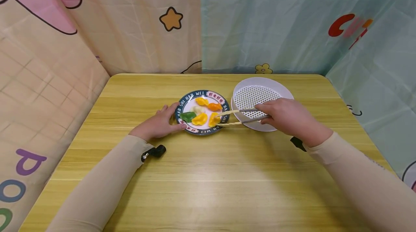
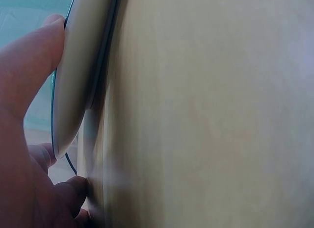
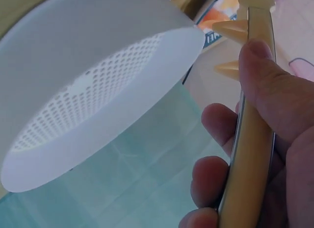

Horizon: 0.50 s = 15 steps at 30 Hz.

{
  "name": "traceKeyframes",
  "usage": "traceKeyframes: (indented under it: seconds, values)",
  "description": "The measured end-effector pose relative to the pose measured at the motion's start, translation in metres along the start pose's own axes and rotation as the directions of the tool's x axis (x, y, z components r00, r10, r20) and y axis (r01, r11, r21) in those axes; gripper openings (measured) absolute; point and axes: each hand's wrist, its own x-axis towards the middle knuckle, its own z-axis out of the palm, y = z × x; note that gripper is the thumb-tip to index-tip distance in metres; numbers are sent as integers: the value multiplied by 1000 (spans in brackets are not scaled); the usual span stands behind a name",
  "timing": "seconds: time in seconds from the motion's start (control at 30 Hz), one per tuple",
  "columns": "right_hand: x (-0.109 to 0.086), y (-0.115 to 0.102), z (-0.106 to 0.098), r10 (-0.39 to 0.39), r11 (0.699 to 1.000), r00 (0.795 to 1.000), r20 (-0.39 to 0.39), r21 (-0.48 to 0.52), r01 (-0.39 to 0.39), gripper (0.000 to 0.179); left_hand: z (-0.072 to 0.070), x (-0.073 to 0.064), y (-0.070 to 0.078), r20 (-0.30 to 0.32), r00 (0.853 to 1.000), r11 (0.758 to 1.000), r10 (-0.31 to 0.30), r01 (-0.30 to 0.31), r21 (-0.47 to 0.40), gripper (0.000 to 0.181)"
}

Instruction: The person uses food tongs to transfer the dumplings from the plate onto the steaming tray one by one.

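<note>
A round plate (image 1: 203, 132) with a dark lettered rim lies mid-table, bearing several dumpling-shaped pieces: yellow, orange (image 1: 215, 107), white (image 1: 197, 110) and green (image 1: 187, 117). My left hand (image 1: 160, 121) holds the plate's left edge, thumb at the near side and fingers farther back. In the left wrist view, the thumb (image 2: 46, 46) presses against the plate's rim. My right hand (image 1: 286, 118) grips metal tongs (image 1: 248, 110) with cream-coloured tips. Those tips reach over the plate's right rim, one on either side of a yellow dumpling (image 1: 213, 120).
A white round strainer basket (image 1: 253, 96) with a perforated bottom stands right of the plate, partly under the right hand and tongs. Printed curtains (image 1: 276, 26) surround the wooden table (image 1: 195, 181) at the back and sides. A black strap piece (image 1: 157, 151) hangs at the left wrist.
</note>
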Motion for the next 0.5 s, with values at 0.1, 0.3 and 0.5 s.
traceKeyframes:
  seconds: [0.1,0.3,0.5]
  values:
    - [3,1,-2,-16,1000,1000,8,-4,16,43,0,0,0,1,1000,1000,1,-1,2,111]
    - [8,3,-9,-30,999,999,42,-36,31,40,0,1,-1,5,1000,1000,-6,6,2,112]
    - [15,2,-16,-12,998,997,78,-55,16,43,1,2,-2,2,1000,1000,-11,11,-2,111]
